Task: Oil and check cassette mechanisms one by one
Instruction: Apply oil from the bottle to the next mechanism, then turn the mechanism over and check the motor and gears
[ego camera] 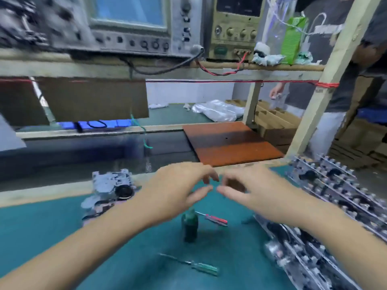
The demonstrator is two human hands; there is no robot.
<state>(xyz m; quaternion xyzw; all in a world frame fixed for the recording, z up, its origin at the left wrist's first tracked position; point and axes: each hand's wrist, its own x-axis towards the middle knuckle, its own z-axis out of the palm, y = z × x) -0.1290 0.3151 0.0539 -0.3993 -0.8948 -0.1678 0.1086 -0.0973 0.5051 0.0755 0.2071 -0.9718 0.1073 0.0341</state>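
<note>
Head: 2 screwdrivers [215, 219], 1 oil bottle [190, 226].

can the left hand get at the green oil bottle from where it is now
Probably yes. The left hand hangs just above and behind the green oil bottle, holding nothing that shows, and nothing lies between them. The red screwdriver lies to the bottle's right, apart from it.

Left hand [178, 191], right hand [253, 193]: loosely curled, fingertips near.

The green mat [52, 237] carries a bottle [190, 227], two screwdrivers [215, 219] [201, 266], and seemingly cassette mechanisms [114, 187].
</note>
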